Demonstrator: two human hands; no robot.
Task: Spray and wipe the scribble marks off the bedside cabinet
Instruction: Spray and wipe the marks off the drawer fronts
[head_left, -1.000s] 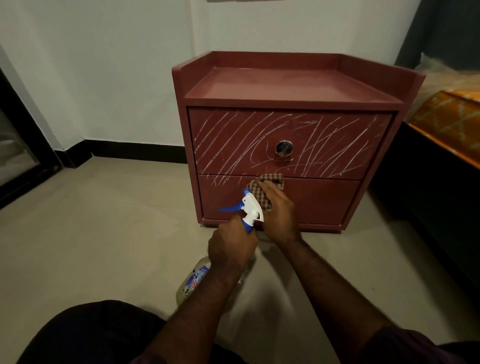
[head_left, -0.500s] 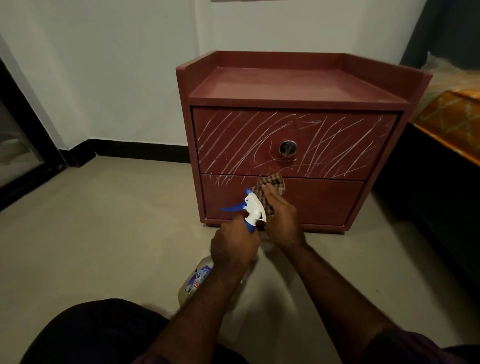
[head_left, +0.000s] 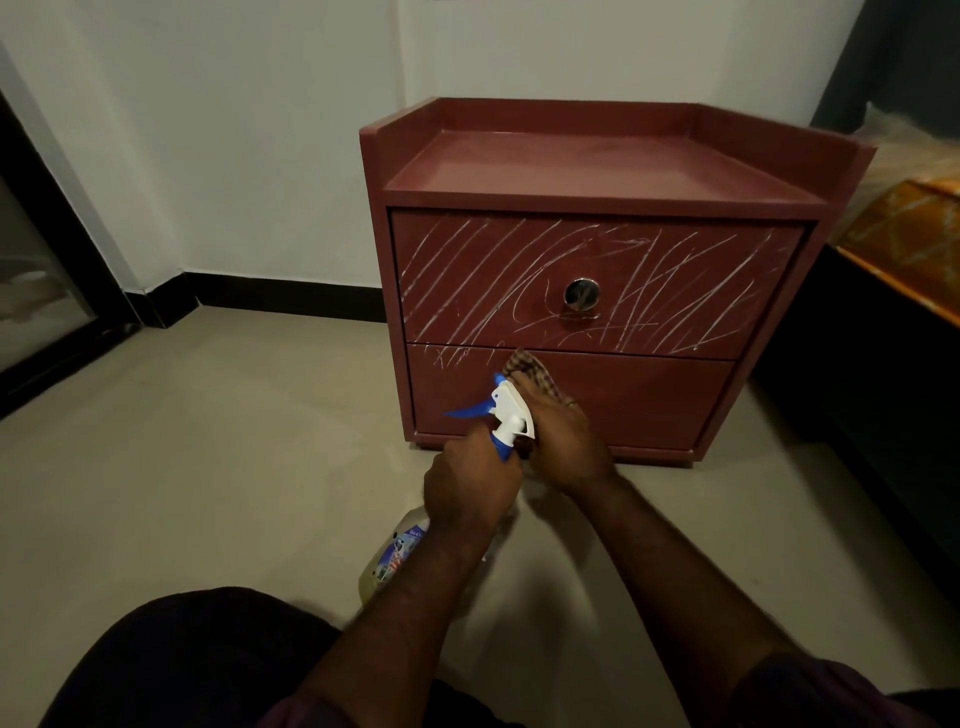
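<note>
Against the white wall (head_left: 234, 130), at about 1 o'clock from the person, stands the bedside cabinet (head_left: 597, 171). It is a boxy, reddish-brown piece with a smooth matt finish and a raised rim round three sides of its top. White, chalky scribble marks (head_left: 467, 275) slant in long strokes across the whole upper drawer (head_left: 727, 260), around a round, shiny metal knob (head_left: 582, 294). The lower drawer (head_left: 649, 400) is nearly plain, with only a few small marks left at its upper left corner, at 9 o'clock from the cloth (head_left: 535, 366).

The right hand (head_left: 563, 441) lies with its fingers stretched flat on the brown checked cloth, pressing it against the top edge of the lower drawer. A ring (head_left: 571, 402) shows on one finger. The left hand (head_left: 467, 483) grips the neck of the spray bottle (head_left: 506, 410), just beside the right hand at its 8 o'clock. The bottle's white and blue trigger head points up towards the drawer, and its pale, labelled body hangs below the wrist.

Compared with a second ago, the cloth has slid a little to the left beneath the knob, nearer the last marks. The left hand keeps the same hold on the bottle, and the scribbles on the upper drawer are unchanged.

Smooth beige tiles cover the floor (head_left: 208, 441), a black skirting (head_left: 285, 291) runs along the wall, and a bed (head_left: 914, 234) with an orange cover sits at 3 o'clock.
</note>
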